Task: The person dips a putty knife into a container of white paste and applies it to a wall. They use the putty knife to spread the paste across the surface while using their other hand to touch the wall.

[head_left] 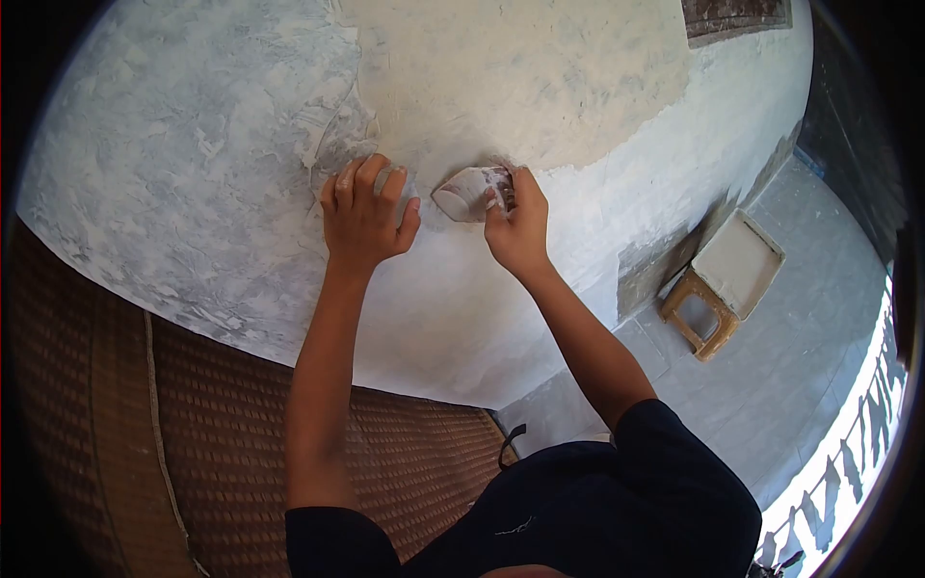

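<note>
My left hand [364, 212] is up against the wall, fingers curled over a pale, flat piece [401, 185] that shows between index finger and thumb; most of it is hidden. To its right, my right hand [518, 226] grips a scraper [465, 196] smeared with white putty, thumb on its near face. The scraper's broad end points left, toward my left hand, with a small gap between. Both hands are at the wall [453, 299], where a cream-coloured patch [501, 77] borders rough grey-white putty.
On the tiled floor [771, 385] at right, a tray of pale putty [740, 262] rests by a yellowish-brown stool [700, 316] near the wall's foot. A brown woven surface [251, 424] spans the lower left. A dark framed opening [737, 17] is at the top right.
</note>
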`<state>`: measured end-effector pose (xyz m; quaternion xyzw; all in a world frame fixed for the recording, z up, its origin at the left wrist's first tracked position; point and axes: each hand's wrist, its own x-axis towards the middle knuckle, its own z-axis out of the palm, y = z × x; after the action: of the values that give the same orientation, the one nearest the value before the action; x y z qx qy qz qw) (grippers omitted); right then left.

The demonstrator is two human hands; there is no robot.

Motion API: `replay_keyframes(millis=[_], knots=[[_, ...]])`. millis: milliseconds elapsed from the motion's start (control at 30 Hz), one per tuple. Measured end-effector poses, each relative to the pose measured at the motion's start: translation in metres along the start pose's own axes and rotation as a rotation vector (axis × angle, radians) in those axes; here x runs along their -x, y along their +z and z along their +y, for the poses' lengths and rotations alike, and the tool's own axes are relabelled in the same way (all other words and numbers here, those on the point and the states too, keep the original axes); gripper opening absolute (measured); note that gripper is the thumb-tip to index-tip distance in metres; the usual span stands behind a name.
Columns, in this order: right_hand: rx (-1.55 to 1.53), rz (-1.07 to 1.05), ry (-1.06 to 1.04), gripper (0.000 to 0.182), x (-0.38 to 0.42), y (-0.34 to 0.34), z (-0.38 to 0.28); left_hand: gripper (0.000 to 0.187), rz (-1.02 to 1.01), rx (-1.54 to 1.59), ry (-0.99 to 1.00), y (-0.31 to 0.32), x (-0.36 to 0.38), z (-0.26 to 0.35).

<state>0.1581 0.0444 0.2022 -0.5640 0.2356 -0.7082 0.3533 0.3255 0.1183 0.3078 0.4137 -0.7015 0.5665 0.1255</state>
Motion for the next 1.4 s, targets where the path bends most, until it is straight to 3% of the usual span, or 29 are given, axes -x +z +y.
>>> replay_keyframes(millis=[33,100,167,267,300,367,433,500,600,633,733,767,900,967,1033,1100,1167,1267,1300,1400], knots=[[0.002,0.049,0.094,0.041,-0.009,-0.002,0.005,0.036,0.016,-0.014,-0.002,0.0,-0.001,-0.001],[-0.172,0.413,0.2,0.035,-0.025,-0.014,0.003,0.036,0.017,-0.018,0.0,-0.001,-0.002,-0.001],[-0.292,0.492,0.188,0.037,-0.024,-0.016,0.005,0.036,0.014,-0.022,-0.002,0.0,-0.003,-0.001],[0.044,0.034,-0.071,0.041,-0.005,-0.002,0.005,0.035,0.017,-0.011,0.001,-0.001,-0.003,0.001],[0.07,-0.036,-0.052,0.04,-0.003,-0.001,0.004,0.035,0.019,-0.009,0.002,0.0,-0.003,0.001],[-0.024,0.159,0.149,0.038,-0.017,-0.005,0.009,0.035,0.025,-0.013,0.006,-0.001,-0.003,-0.001],[-0.336,0.513,0.307,0.037,-0.027,-0.016,0.008,0.035,0.011,-0.021,-0.006,0.0,-0.003,0.0],[-0.34,0.414,0.24,0.036,-0.022,-0.017,0.003,0.035,0.015,-0.026,-0.007,0.0,-0.003,-0.001],[-0.047,-0.006,0.095,0.034,-0.011,-0.003,0.005,0.035,0.015,-0.021,-0.003,0.001,-0.001,0.0],[-0.046,-0.002,0.098,0.034,-0.014,-0.005,0.008,0.036,0.024,-0.026,0.003,0.001,-0.002,-0.001],[-0.262,0.451,0.289,0.036,-0.026,-0.02,0.013,0.041,-0.02,-0.01,0.011,0.001,0.001,-0.002],[-0.429,0.475,0.36,0.038,-0.024,-0.025,0.007,0.041,-0.018,-0.014,0.009,0.001,0.001,-0.002],[-0.156,0.03,0.136,0.038,-0.004,-0.005,0.012,0.038,-0.005,-0.017,-0.004,0.002,0.0,0.0],[-0.059,0.053,0.136,0.036,-0.01,-0.001,0.02,0.035,0.02,-0.027,-0.006,0.002,-0.001,-0.001],[-0.24,0.351,0.311,0.036,-0.018,-0.015,0.034,0.04,-0.016,-0.007,0.004,0.001,0.001,-0.002],[-0.327,0.573,0.358,0.038,-0.02,-0.031,0.031,0.04,-0.008,-0.012,0.0,0.002,0.002,-0.001],[-0.205,0.423,0.217,0.038,-0.014,-0.033,0.028,0.04,-0.004,-0.013,0.001,0.004,0.001,-0.003],[-0.119,0.018,0.176,0.036,-0.011,-0.021,0.029,0.041,-0.018,-0.004,-0.001,0.002,0.004,0.0],[-0.119,0.021,0.179,0.036,-0.014,-0.022,0.033,0.041,-0.025,-0.007,0.002,0.002,0.003,0.0],[-0.249,0.415,0.302,0.037,-0.024,-0.042,0.043,0.041,-0.027,-0.017,0.004,0.002,0.002,-0.001]])
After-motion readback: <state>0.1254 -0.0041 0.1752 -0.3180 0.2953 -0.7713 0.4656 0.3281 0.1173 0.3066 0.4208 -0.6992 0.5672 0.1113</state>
